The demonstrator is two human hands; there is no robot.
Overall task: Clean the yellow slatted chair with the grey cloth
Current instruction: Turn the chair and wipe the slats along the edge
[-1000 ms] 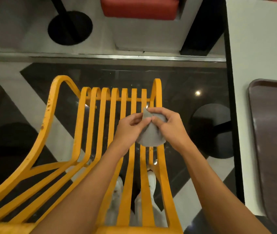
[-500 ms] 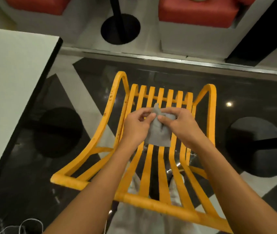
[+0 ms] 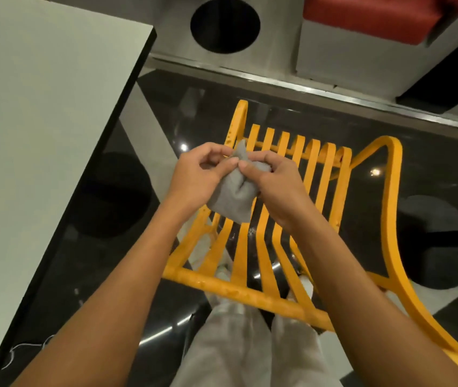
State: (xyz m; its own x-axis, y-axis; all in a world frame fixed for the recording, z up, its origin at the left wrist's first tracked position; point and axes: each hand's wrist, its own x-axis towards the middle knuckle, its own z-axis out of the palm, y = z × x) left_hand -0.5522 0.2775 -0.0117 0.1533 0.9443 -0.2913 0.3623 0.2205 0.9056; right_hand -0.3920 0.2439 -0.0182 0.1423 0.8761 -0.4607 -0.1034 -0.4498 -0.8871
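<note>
Holds the crumpled grey fabric cloth over the seat slats of the yellow slatted chair, pinched by curled fingers of left hand and right hand, apparently bunching it for wiping; next calls for pressing it onto a slat.

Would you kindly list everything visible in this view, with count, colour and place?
yellow slatted chair: one, yellow, centre, on the dark floor
grey cloth: one, grey, bunched between both hands above the slats
table: one, white with black edge, left
cushioned seat: one, red, top right
pedestal bases: two, black, top centre and right of chair
cable: one, white, bottom left
trousers: one pair, light grey, bottom centre
left hand: pinches the cloth
right hand: grips the cloth
</note>
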